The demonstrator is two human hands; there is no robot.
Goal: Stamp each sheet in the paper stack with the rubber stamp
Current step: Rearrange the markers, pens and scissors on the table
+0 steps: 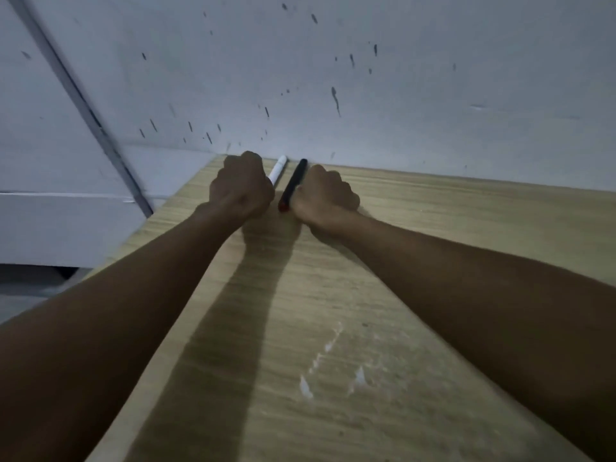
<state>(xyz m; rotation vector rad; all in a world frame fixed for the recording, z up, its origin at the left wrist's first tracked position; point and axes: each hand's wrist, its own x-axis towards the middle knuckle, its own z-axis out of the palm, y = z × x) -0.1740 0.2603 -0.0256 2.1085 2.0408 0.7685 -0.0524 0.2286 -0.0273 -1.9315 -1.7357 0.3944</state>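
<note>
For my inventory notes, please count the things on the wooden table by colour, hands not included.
White pen: 1
Black pen: 1
Total: 2
Both lie at the far edge of the table, between the two fists. No paper or stamp is in view.

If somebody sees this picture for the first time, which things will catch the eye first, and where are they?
First come the two fists near the far edge of the wooden table: the left hand and the right hand, both with fingers curled. Between them lie a white marker and a black marker, side by side; whether either hand grips one cannot be told. Behind, the pale wall is spattered with dark streaks.
</note>
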